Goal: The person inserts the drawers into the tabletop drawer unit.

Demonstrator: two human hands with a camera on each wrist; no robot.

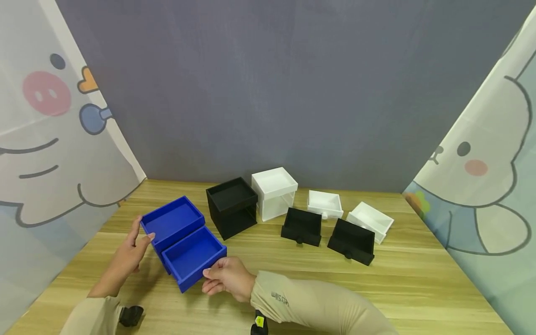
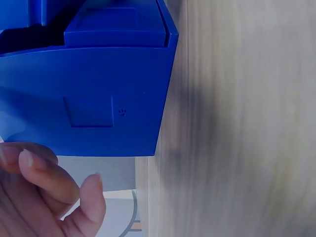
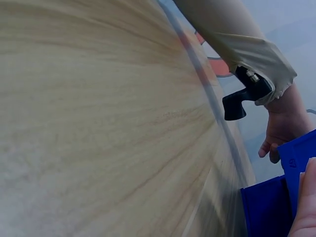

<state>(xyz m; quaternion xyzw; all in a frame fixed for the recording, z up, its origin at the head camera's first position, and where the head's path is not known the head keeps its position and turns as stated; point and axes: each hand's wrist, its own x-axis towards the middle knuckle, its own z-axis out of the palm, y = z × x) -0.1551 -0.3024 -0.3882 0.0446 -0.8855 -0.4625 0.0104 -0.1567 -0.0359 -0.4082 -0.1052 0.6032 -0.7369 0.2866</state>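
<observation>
At the left of the head view stands a blue drawer box with a tray-like top. A blue drawer sticks out of its front. My left hand holds the box at its left side, thumb by the front rim and a finger by the back corner. With thumb and fingers, my right hand pinches the drawer's front; those fingers hide any knob there. The left wrist view shows the box's flat side above the curled fingers. Only part of the right hand's fingers shows in the right wrist view.
A black box shell and a white one stand right of the blue box. Farther right lie two black drawers and two white drawers. A grey panel backs the wooden table.
</observation>
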